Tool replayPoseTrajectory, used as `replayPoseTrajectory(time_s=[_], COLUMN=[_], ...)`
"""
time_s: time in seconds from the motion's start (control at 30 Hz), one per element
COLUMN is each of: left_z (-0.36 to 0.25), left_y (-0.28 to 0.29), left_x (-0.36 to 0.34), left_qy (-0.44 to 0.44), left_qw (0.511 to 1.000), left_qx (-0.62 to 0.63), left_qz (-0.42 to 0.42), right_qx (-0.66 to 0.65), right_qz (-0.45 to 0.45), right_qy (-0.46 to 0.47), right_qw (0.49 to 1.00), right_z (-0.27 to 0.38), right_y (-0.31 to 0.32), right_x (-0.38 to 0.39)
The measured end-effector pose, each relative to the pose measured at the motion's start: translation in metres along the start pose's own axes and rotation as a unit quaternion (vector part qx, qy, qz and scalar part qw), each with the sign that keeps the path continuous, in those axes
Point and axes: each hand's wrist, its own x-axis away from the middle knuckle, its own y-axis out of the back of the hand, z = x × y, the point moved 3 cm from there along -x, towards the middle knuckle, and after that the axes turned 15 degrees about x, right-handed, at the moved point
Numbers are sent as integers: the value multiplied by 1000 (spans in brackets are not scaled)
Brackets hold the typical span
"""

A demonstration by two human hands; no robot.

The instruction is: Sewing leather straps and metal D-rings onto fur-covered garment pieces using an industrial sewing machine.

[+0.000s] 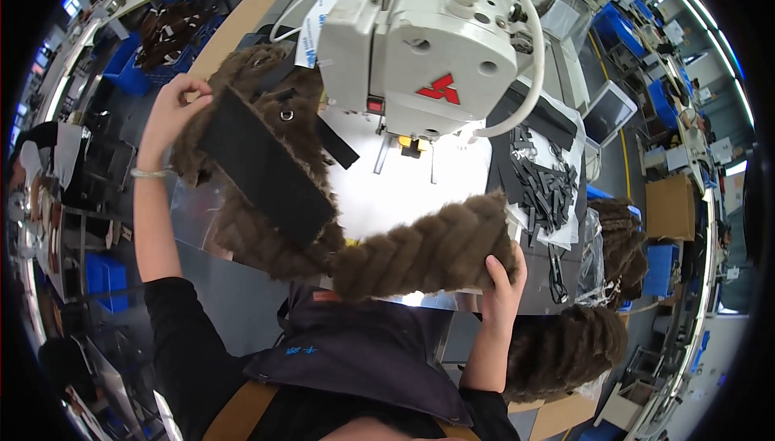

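My left hand is raised at the left, thumb and fingertips pinched at the upper end of a brown fur piece whose flat black backing faces up. My right hand grips the right end of a brown fur strip, thumb on top and fingers mostly hidden underneath. The strip lies pile up along the near edge of the white sewing plate. Its left end meets the black-backed piece; whether the two are joined I cannot tell. More brown fur with a small metal D-ring lies beneath and behind.
A large white sewing machine head overhangs the plate at the back. To the right, several short black straps lie on white sheeting. Dark fur rolls hang lower right. Blue crates of material stand far left.
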Motion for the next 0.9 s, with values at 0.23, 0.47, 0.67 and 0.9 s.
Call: replayPoseTrajectory(time_s=[0.23, 0.47, 0.67, 0.9], left_z=[-112, -137, -131, -127], left_y=[-133, -241, -278, -269], left_x=[71, 114, 141, 139], left_qy=[-134, -292, -466, -532], left_qw=[970, 891, 830, 758], left_qx=[13, -124, -183, -179], left_qz=[205, 324, 247, 332], right_qx=[-121, -48, 49, 294], right_qz=[-169, -172, -141, 36], right_qy=[105, 150, 111, 55], right_qw=[973, 972, 983, 953], right_z=[7, -17, -65, -105], right_y=[3, -12, 22, 59], right_x=[21, 80, 127, 166])
